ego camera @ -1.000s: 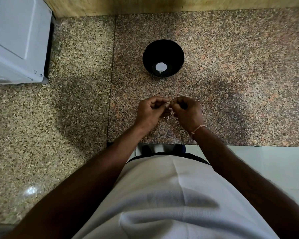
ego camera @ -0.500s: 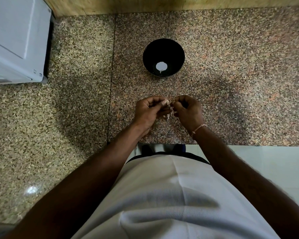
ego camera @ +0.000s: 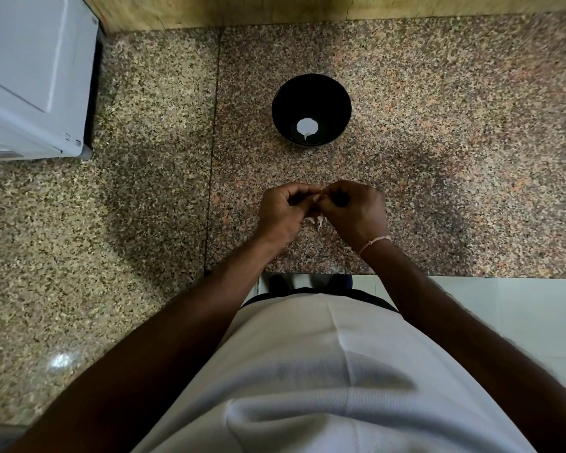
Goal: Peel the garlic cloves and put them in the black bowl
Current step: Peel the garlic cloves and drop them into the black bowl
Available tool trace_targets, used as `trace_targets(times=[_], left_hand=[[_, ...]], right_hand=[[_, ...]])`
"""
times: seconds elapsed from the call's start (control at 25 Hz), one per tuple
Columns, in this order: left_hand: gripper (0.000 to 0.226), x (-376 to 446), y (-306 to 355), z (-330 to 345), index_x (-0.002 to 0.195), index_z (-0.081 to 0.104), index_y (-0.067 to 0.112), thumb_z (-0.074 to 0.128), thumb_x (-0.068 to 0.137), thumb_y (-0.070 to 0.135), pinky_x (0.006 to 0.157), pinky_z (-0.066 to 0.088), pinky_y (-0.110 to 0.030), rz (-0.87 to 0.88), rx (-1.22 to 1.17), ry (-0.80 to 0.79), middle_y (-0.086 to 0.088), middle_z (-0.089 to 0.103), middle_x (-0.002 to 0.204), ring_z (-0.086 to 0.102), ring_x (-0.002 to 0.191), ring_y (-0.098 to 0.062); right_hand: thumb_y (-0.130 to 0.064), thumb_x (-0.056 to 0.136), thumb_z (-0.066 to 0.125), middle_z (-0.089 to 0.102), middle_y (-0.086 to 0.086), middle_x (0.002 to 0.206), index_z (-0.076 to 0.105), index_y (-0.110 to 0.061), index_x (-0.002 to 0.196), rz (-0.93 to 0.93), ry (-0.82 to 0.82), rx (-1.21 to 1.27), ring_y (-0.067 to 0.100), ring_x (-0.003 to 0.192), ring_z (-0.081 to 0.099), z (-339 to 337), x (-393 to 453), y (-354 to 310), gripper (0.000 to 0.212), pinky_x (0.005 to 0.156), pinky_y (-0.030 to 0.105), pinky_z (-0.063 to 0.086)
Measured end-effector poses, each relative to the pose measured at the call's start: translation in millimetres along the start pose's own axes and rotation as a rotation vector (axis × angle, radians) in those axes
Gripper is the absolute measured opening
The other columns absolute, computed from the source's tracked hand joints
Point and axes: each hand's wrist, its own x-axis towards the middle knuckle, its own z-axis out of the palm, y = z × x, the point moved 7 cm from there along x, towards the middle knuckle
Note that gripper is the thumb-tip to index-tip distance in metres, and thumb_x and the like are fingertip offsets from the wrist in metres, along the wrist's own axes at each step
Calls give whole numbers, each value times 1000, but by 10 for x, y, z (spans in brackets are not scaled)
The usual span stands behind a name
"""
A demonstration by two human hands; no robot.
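Head view, single frame, looking down over a pale shirt front to a speckled granite desk.

Item 1: left hand. Fingers curled, tips meeting those of the other hand over a small pale object. Pinching it, as far as can be told.

Item 2: right hand. Fingers likewise curled, pinching at the same object from the other side. Thin pink thread band at the wrist.

Item 3: garlic clove. Mostly hidden between the fingertips; only a pale sliver showing. Held above the desk, near the front edge, well short of the bowl. Whether fully peeled: cannot tell.

Item 4: garlic skin. Papery scraps hanging or lying just below the joined hands.

Item 5: black bowl. Upright on the desk, straight ahead of the hands, apart from them. One white round item at the bottom, probably a peeled clove.

Item 6: grey-white appliance. Far left corner, not involved.

Step in hand, judged: stripping skin from the clove.

Handling notes, judged:
- Anchor the clove with one hand; lift skin with a thumbnail of the other, starting at the root end.
- Peel in long strips, not crumbs.
- Keep grip light; peeled garlic likely slippery.
- Shed scraps over the desk, away from the bowl.
- Check all round for clinging film before dropping into the bowl.
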Motion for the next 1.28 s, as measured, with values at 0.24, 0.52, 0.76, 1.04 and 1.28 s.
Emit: trace_targets(times=[0.24, 0.52, 0.76, 1.04, 1.28], left_hand=[[16, -3, 45, 2, 108, 76, -2, 75, 92, -1, 79, 65, -35, 9, 49, 16, -14, 78, 100, 78, 92, -25], [13, -6, 83, 25, 104, 77, 2, 75, 92, 0, 79, 65, -36, 8, 39, 10, -12, 79, 98, 78, 90, -24], [12, 10, 15, -8, 103, 75, 2, 72, 93, -3, 87, 64, -47, -29, -49, 36, -16, 78, 99, 77, 95, -32], [11, -5, -9, 12, 104, 73, -3, 71, 93, -5, 84, 64, -37, -90, -228, 52, -15, 78, 98, 77, 91, -27], [10, -24, -62, 36, 102, 72, 0, 67, 95, -5, 84, 63, -34, -206, -437, 63, -17, 76, 101, 75, 95, -26]], right_hand=[[-34, 81, 71, 74, -5, 70, 80, -20, 87, -41, 39, -6, 12, 60, 69, -25, 1, -66, 17, 77, 50, 60], [-25, 83, 74, 72, -6, 68, 80, -18, 87, 2, 68, 57, 5, 58, 67, -20, -10, -24, 9, 69, 37, 61], [-18, 85, 76, 74, -4, 71, 78, -27, 84, 141, 47, 227, 18, 65, 73, 56, -13, 97, 9, 59, 42, 62], [-15, 91, 70, 76, 0, 78, 75, -23, 87, 281, 24, 349, 27, 73, 74, 137, -8, 231, 9, 65, 55, 62], [-17, 93, 65, 76, 12, 82, 72, -14, 90, 336, -11, 449, 35, 76, 74, 209, -45, 286, 9, 68, 59, 61]])
